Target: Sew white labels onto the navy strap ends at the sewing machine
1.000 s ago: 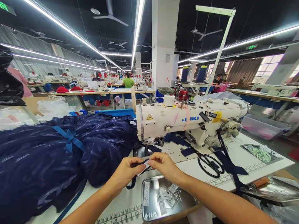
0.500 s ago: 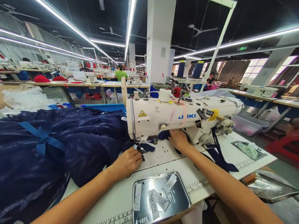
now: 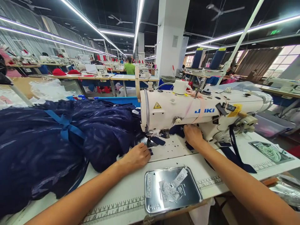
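A white JUKI sewing machine (image 3: 187, 112) stands on the white table (image 3: 122, 200). My left hand (image 3: 137, 156) lies flat on the table in front of the presser foot (image 3: 150, 142), fingers pressing a navy ribbon piece (image 3: 158, 140) that runs under the foot. My right hand (image 3: 193, 136) reaches under the machine arm and rests on navy fabric (image 3: 177, 130) there; what it grips is hidden. A metal tray (image 3: 172, 190) with several white labels sits near the table's front edge.
A big heap of navy garments (image 3: 58, 140) tied with a blue ribbon fills the table's left side. Navy strips (image 3: 234, 150) hang by the machine's right end. Two thread cones (image 3: 207, 57) stand behind. Other workers sit at distant tables (image 3: 93, 76).
A second ago both hands held a label and ribbon above the tray. The left hand then moved to the presser foot, the right hand under the machine arm; both stay there now.
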`<move>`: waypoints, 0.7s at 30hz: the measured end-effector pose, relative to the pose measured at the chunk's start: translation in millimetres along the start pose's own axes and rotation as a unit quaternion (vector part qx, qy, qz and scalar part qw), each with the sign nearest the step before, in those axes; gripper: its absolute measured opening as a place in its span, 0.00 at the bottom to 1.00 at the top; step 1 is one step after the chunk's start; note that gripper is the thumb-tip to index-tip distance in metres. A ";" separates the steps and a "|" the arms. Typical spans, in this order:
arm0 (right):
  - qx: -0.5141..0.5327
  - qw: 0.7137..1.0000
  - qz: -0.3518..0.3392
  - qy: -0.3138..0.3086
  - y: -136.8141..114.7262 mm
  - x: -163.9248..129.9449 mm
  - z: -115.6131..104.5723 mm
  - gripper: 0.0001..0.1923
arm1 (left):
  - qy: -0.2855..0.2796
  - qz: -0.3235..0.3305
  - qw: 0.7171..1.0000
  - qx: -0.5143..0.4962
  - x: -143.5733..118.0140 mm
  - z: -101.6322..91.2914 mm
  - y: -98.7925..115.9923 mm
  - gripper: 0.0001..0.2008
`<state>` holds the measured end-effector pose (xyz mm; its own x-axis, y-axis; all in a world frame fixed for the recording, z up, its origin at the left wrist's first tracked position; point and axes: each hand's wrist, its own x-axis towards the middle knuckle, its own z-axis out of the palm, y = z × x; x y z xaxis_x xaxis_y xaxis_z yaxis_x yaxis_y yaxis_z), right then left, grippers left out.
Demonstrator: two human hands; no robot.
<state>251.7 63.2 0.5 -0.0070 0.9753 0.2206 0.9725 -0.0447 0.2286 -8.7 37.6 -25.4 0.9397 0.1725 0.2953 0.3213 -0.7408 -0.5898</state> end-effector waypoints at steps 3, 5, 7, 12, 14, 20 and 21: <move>0.019 0.998 -0.029 0.062 -9.3 -18.1 -10.2 0.13 | -0.004 -0.010 1.000 0.003 -1.1 0.3 1.9 0.07; 0.093 0.986 -0.106 0.089 -20.7 -28.5 -13.4 0.12 | -0.007 -0.013 1.000 0.001 -1.1 0.1 3.1 0.07; 0.190 0.956 -0.211 0.073 -35.1 -33.4 -13.5 0.12 | -0.009 -0.017 1.000 -0.002 -1.1 -0.9 4.2 0.08; 0.233 0.917 -0.323 0.030 -67.8 -23.7 -6.7 0.13 | -0.019 -0.030 0.999 -0.009 -5.3 -5.2 6.9 0.07; 0.192 0.930 -0.305 0.072 -76.1 -20.5 -4.3 0.11 | -0.016 -0.032 0.999 -0.011 -8.9 -5.8 7.8 0.06; 0.185 0.940 -0.257 0.126 -96.2 -38.5 -3.7 0.04 | 0.000 -0.037 0.999 -0.015 -14.2 -3.0 9.0 0.08; 0.181 0.940 -0.261 0.123 -99.1 -42.1 -3.9 0.04 | 0.003 -0.038 0.999 -0.015 -13.8 -2.6 9.0 0.08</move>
<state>154.8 25.8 -27.7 -0.5150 0.7632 0.3904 0.8371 0.5457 0.0375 -19.1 26.9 -32.8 0.9123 0.2249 0.3422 0.3874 -0.7448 -0.5434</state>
